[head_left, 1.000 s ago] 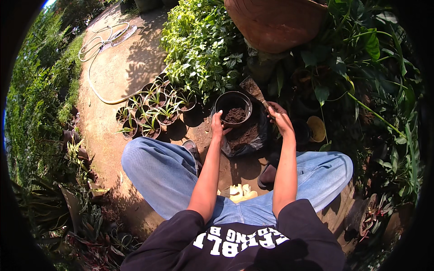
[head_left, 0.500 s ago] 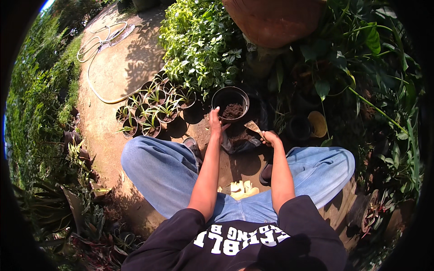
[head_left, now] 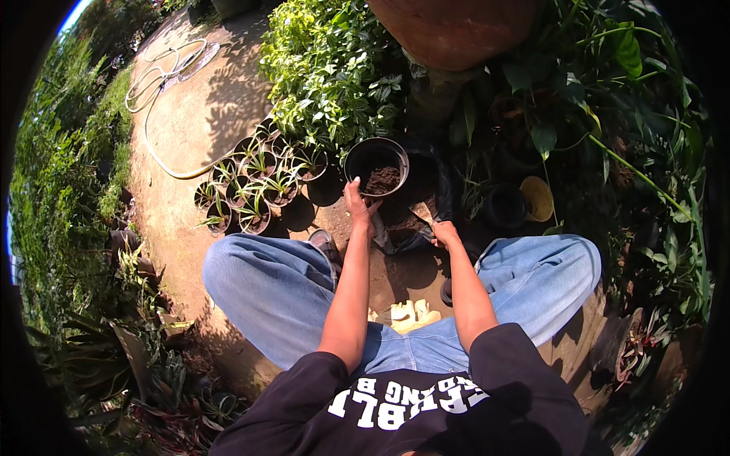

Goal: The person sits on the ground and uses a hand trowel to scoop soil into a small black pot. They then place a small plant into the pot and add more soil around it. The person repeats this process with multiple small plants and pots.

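A round black plastic pot (head_left: 376,163), partly filled with dark brown soil (head_left: 382,180), stands upright on the bare earth in front of the seated person. The left hand (head_left: 356,203) meets the pot at its near rim — fingers curled over the edge and pinching it, thumb toward the person. Just to the right of the pot lies an open black plastic bag (head_left: 417,220) with more dark soil inside, its mouth slumped against the pot's side. The right hand (head_left: 443,232) sits at the near edge of that bag, fingers pressed together around the handle of a small trowel (head_left: 423,212) whose blade points into the bag's soil.

Left of the pot, close by, a cluster of small black pots with striped green seedlings (head_left: 255,182) stands in a tight group. Behind the pot grows a bushy plant with pale green variegated leaves (head_left: 331,72), and behind and to the right of that rises the wall of a large terracotta pot (head_left: 456,30). Right of the pot, beyond the bag, an empty dark pot (head_left: 503,205) sits beside a yellow saucer-like dish (head_left: 538,196) — both half in shade. Far to the left of the pot, a pale garden hose (head_left: 163,72) loops across the dirt path.
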A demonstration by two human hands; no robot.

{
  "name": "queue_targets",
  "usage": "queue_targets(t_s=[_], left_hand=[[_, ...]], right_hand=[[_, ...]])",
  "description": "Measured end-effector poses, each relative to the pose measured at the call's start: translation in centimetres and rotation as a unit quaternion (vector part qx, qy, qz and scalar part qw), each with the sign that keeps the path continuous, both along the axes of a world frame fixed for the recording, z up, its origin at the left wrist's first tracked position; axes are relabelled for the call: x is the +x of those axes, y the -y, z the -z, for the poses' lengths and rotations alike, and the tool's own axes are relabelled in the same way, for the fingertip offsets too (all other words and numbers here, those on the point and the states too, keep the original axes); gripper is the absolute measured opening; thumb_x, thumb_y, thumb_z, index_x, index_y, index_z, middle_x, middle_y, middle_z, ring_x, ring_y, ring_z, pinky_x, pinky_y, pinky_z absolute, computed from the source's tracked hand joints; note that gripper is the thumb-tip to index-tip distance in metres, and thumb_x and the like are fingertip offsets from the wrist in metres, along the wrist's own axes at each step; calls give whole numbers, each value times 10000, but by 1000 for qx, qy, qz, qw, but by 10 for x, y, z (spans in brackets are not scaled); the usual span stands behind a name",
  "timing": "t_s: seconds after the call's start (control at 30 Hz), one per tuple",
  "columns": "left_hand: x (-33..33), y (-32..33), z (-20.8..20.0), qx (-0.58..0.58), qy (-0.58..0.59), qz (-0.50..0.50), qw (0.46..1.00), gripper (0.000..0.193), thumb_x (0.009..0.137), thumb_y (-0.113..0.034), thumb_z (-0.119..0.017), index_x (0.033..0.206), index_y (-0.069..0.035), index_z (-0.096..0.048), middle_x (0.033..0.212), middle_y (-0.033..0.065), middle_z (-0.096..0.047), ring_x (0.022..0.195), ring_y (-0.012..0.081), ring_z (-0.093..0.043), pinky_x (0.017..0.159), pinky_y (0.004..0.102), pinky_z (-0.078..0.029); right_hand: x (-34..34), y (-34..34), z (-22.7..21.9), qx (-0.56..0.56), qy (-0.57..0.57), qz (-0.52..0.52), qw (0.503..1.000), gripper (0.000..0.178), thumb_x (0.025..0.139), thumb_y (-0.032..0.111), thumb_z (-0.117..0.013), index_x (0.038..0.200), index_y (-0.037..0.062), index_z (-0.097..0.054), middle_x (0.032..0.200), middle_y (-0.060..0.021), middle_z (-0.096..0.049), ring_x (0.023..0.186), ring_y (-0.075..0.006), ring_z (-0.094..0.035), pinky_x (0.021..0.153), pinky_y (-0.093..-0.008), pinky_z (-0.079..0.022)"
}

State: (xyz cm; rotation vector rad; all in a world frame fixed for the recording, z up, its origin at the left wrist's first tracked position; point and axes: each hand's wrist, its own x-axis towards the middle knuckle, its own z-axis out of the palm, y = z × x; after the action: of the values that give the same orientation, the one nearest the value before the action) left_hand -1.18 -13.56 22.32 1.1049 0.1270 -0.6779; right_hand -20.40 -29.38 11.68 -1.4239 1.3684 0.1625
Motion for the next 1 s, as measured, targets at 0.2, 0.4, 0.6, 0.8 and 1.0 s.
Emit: queue_targets(t_s=[0.2,0.4,0.6,0.8,1.0], left_hand=[[2,-1,-1,-4,1,8,1000,643,858,-545,-577,1364,-191,-395,1311,83,-481,1141,277,-555,913,493,-482],[0,-5,-7,9,2,-6,1000,634,866,-537,-565,1366,-183,-400,1326,84,-477,1152,278,-555,905,498,-487],[4,-10,-3,10,6,-15,1000,616,873,-535,-556,1349,-173,-408,1317,85,-493,1124,286,-578,911,503,-481],[11,-19,7,11,1,-20,1000,603,879,-531,-552,1335,-162,-411,1314,83,-500,1119,275,-580,898,494,-490],[17,-20,16,17,-12,-17,1000,621,876,-534,-554,1349,-161,-402,1318,84,-498,1120,274,-574,884,479,-499]], right_hand=[[11,0,25,-53,-18,-11,998,325,980,332,-549,1012,34,-674,850,-80,-695,615,-192,-654,493,-330,-522],[27,-4,67,-127,8,18,992,306,970,325,-566,939,51,-699,820,-70,-701,633,-187,-651,510,-337,-510],[38,-1,115,-135,58,30,989,288,973,308,-561,990,48,-683,836,-89,-703,639,-180,-650,511,-334,-507],[48,-15,100,-46,131,88,986,288,996,308,-525,1073,53,-632,811,-68,-669,598,-142,-633,474,-285,-470],[54,-13,79,3,133,89,987,316,1013,330,-499,1131,62,-617,891,-63,-671,616,-146,-644,470,-266,-469]])
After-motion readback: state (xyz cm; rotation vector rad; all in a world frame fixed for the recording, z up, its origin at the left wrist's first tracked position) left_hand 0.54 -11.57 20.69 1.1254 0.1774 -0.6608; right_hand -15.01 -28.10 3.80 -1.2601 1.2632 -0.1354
